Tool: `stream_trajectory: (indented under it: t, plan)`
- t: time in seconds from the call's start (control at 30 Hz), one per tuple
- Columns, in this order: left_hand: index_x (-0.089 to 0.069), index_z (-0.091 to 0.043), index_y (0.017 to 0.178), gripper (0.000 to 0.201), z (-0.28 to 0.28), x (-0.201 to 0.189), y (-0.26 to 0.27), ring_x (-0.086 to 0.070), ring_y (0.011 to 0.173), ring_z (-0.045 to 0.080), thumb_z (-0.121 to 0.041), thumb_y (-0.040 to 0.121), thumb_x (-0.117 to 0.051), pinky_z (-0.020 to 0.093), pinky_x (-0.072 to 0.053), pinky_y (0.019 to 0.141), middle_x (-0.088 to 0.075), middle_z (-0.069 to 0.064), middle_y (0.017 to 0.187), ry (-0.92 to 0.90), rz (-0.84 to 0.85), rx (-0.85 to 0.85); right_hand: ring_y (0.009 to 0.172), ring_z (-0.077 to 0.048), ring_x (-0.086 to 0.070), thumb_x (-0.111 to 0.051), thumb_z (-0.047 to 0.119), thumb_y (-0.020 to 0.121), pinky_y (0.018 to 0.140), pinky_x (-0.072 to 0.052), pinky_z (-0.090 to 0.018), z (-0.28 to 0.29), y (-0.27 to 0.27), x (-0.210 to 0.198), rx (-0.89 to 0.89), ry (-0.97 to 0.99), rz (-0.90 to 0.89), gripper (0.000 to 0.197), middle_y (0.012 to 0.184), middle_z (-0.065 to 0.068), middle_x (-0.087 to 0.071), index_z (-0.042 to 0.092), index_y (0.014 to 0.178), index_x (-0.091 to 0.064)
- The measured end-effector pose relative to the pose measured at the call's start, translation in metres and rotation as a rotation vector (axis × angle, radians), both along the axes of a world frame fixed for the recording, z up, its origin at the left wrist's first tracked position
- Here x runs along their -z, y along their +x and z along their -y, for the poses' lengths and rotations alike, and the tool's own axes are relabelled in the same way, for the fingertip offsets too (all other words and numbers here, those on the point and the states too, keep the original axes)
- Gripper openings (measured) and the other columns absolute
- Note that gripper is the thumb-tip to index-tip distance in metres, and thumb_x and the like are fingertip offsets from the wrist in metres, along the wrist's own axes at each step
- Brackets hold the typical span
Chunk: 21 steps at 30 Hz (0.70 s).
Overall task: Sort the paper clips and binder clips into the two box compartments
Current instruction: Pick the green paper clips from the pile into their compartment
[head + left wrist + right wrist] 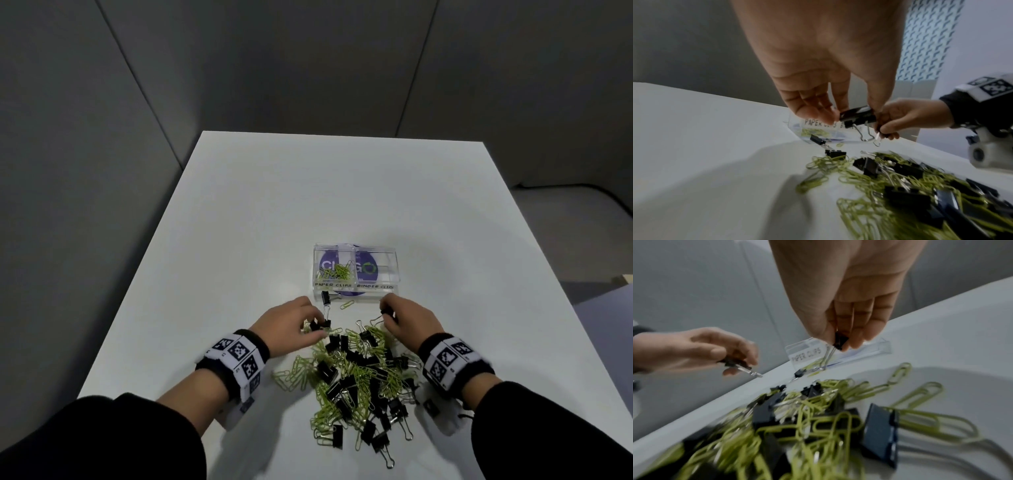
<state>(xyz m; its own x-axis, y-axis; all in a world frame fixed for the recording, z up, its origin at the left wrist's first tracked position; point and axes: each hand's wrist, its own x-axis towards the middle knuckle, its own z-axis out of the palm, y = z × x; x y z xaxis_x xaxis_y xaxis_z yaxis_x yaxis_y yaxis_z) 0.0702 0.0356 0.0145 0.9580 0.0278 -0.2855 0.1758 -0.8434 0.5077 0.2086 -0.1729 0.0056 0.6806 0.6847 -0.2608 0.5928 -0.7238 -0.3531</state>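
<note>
Pinching one black binder clip [857, 116] in my left hand [294, 320] and another [839, 341] in my right hand [406, 317] at frame centre, I am judging both need carrying to the box [356, 291] and its empty right compartment.

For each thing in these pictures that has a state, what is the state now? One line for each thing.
Left hand: pinches a black binder clip.
Right hand: pinches another binder clip.
Box: open, no lid seen on it.
Paper clip compartment: holds some green paper clips.
Binder clip compartment: no clips seen inside.
Pile: mixed, unsorted, on the table.
</note>
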Motion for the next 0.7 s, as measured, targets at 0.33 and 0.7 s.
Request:
stream_trajectory:
  t: [0.33,0.7]
  plan:
    - [-0.052,-0.018,0.124,0.037,-0.021,0.03,0.012,-0.057,0.099,0.014,-0.034,0.091,-0.055,0.026,-0.045,0.087,-0.049,0.002,0.126,-0.082,0.03,-0.384,0.1,-0.026,-0.059,-0.053,0.019,0.09,0.087,-0.05,-0.038,-0.001,0.019,0.018,0.305,0.057,-0.145,0.019,0.113,-0.01,-0.064,0.014,0.109,-0.056]
    - [-0.025,-0.026,0.145,0.058,0.017,0.039,-0.028,-0.029,0.136,0.019,-0.034,0.091,-0.045,0.036,-0.03,0.112,-0.029,0.002,0.151,0.209,-0.047,0.021,0.132,-0.024,-0.034,-0.047,0.013,0.087,0.109,-0.035,-0.035,0.009,-0.022,0.023,-0.259,-0.179,0.011,0.058,0.148,-0.003,-0.034,0.02,0.142,-0.029]
